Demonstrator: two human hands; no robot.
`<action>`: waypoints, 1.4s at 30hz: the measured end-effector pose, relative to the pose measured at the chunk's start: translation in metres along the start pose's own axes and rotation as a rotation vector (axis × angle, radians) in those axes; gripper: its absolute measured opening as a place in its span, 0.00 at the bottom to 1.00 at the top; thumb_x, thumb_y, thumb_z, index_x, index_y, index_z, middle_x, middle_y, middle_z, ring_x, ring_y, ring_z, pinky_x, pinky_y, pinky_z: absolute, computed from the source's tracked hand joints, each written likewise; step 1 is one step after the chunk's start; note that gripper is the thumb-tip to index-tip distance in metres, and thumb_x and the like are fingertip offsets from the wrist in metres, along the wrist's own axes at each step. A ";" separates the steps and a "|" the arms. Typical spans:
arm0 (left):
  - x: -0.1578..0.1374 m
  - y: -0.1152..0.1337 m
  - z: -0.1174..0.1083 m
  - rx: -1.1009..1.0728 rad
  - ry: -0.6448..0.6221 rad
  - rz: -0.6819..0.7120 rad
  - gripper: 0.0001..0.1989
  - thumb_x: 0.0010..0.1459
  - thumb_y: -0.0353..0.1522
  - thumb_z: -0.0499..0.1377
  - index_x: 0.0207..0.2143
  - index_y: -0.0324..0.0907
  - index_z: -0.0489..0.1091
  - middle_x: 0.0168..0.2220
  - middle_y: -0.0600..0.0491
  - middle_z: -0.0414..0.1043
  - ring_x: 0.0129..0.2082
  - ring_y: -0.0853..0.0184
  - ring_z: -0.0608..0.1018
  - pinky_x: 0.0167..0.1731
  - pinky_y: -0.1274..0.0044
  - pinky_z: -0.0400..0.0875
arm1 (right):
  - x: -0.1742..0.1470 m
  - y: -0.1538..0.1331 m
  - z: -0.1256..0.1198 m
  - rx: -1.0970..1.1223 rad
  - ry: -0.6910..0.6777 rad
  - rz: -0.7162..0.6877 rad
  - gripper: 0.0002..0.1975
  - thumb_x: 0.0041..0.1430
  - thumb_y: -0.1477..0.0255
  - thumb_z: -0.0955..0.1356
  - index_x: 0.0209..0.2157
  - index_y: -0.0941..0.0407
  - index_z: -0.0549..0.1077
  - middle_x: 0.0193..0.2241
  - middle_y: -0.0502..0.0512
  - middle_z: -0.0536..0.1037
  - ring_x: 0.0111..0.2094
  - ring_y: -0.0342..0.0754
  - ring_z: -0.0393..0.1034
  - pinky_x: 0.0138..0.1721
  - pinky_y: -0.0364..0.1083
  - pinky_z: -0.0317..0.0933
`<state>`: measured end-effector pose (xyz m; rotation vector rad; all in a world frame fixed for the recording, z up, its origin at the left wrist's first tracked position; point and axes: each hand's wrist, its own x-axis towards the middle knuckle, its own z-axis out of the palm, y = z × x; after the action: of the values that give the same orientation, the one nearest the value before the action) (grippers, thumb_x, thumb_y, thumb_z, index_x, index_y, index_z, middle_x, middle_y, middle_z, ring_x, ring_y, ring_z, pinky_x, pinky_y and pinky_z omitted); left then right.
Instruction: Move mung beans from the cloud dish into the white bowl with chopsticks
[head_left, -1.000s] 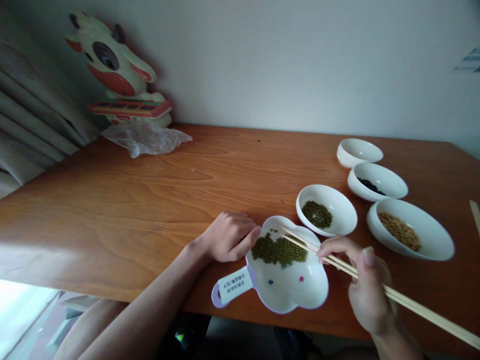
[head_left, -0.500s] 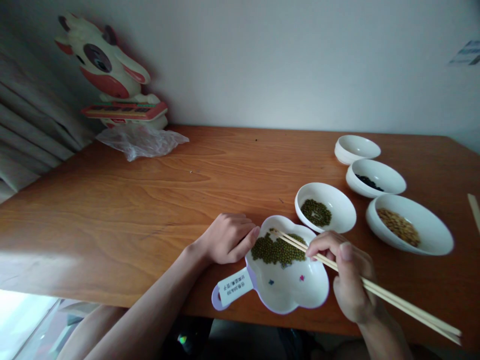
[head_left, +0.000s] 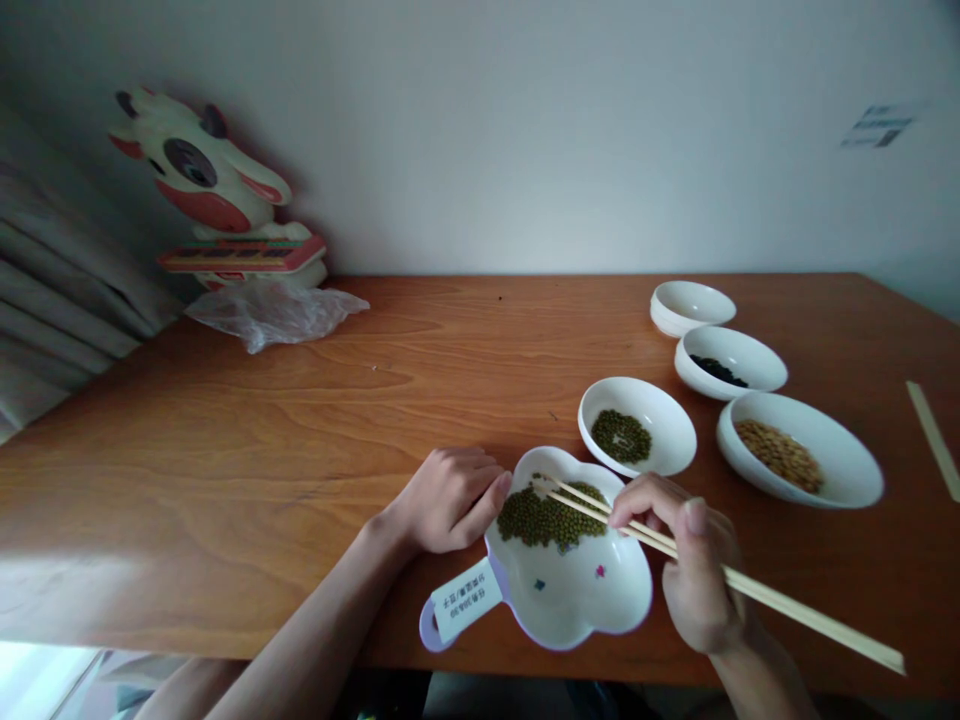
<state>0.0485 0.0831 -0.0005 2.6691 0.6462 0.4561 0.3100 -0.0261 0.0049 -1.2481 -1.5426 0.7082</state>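
A white cloud-shaped dish point(head_left: 570, 610) with a lilac rim and a labelled handle lies near the table's front edge. Green mung beans point(head_left: 551, 517) cover its far half. My left hand point(head_left: 456, 497) is closed at the dish's left side, its thumb on the rim; the curled fingertips are hidden. My right hand point(head_left: 690, 560) grips a pair of wooden chopsticks point(head_left: 810, 615), their tips slightly apart at the far edge of the beans. I cannot make out a bean between the tips. Just behind the dish stands a white bowl point(head_left: 671, 430) with more mung beans.
To the right is a bowl point(head_left: 844, 465) of tan beans or kernels. Behind it stand a bowl point(head_left: 761, 360) of dark seeds and another white bowl point(head_left: 694, 302). A wooden stick point(head_left: 934, 440) lies far right. A cow toy point(head_left: 225, 200) and plastic bag point(head_left: 277, 315) sit back left.
The chopstick tips have spread a little apart and stay at the far edge of the beans. The whole view has shifted slightly; my left hand keeps its place at the dish.
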 end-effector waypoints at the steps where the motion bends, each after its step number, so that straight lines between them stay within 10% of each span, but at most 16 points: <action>1: 0.000 0.000 0.000 -0.001 -0.002 -0.001 0.19 0.73 0.34 0.43 0.29 0.42 0.63 0.28 0.51 0.71 0.28 0.66 0.71 0.34 0.72 0.66 | 0.000 0.000 0.000 0.002 0.007 -0.003 0.34 0.74 0.53 0.49 0.29 0.53 0.74 0.26 0.52 0.73 0.27 0.47 0.65 0.30 0.48 0.56; 25: -0.002 -0.001 0.003 0.001 -0.016 -0.038 0.19 0.73 0.34 0.42 0.28 0.43 0.61 0.27 0.53 0.68 0.27 0.66 0.68 0.33 0.73 0.63 | -0.004 0.014 0.012 0.125 0.119 -0.040 0.26 0.77 0.65 0.54 0.31 0.55 0.77 0.26 0.53 0.76 0.29 0.46 0.73 0.33 0.47 0.63; 42: -0.003 -0.003 0.003 -0.026 -0.011 -0.037 0.18 0.73 0.33 0.42 0.28 0.43 0.59 0.27 0.53 0.65 0.27 0.67 0.66 0.33 0.72 0.61 | -0.008 0.007 -0.002 0.147 0.108 0.044 0.37 0.73 0.51 0.48 0.27 0.52 0.76 0.23 0.54 0.73 0.26 0.50 0.67 0.28 0.49 0.57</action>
<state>0.0461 0.0835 -0.0055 2.6286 0.6800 0.4368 0.3140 -0.0314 -0.0034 -1.1936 -1.3544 0.7565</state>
